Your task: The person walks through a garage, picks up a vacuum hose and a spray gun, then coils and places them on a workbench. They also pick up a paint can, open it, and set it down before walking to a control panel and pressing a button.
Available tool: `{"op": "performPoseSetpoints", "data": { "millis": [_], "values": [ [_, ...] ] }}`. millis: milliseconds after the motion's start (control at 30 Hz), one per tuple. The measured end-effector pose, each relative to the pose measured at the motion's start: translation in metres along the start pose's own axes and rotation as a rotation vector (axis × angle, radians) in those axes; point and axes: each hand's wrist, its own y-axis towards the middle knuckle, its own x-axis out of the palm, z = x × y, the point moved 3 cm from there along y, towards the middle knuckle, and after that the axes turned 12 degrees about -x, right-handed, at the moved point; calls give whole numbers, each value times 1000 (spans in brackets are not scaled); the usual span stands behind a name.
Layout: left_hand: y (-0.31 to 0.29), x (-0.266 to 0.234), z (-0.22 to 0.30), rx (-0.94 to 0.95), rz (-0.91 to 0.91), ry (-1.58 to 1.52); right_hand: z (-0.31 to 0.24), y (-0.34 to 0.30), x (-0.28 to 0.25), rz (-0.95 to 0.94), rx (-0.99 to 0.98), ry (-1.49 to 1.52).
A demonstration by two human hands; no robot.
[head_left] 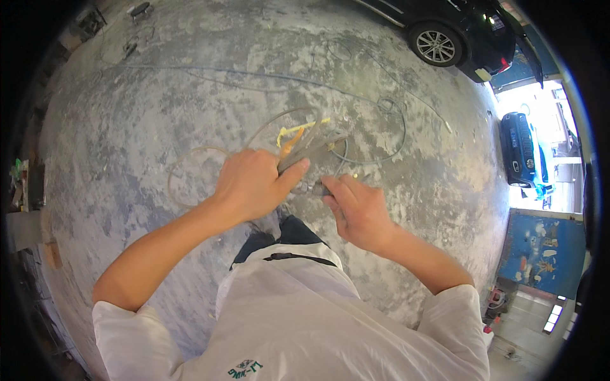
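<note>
Both hands are at the centre of the frame, above a mottled grey concrete floor [114,165]. Left hand [252,181]: grip closed around a grey elongated item [302,154]; exact kind cannot be told, as the fingers cover its near end. Item lies just right of the left thumb; long axis diagonal, far end pointing to the upper right of the frame.

Beside it, an orange narrow piece [291,142] leans up and slightly right. A thin pale-yellow strip [308,126] extends past it, closer to horizontal, right end higher.

Right hand [359,209]: grip narrow, thumb and fingers pinching a small dark coupling-like part [323,185]. A silvery metal piece [307,188] adjoins it on the left; long axis roughly level, left end toward the left hand.

A thin translucent grey hose [170,174] loops left of and above the left hand. A blue-grey hose [279,75] crosses the floor from upper left, bends round right of centre and curves back toward the hands.

Containers: a pale grey box-shaped object [24,230] stands at the left rim; its contents cannot be made out.

Surroundings: black car [473,38] upper right; blue vehicle [522,149] in a bright opening at right; blue panel with worn patches [540,251] below that.
</note>
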Motion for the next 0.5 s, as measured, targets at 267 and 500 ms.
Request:
{"op": "performPoseSetpoints", "data": {
  "millis": [267,500],
  "values": [
    [2,-18,6,-318,-179,-462,12,-10,-8,159,-44,-39],
    [-1,-23,29,-381,-243,-708,9,15,-22,182,-228,-331]
  ]
}}
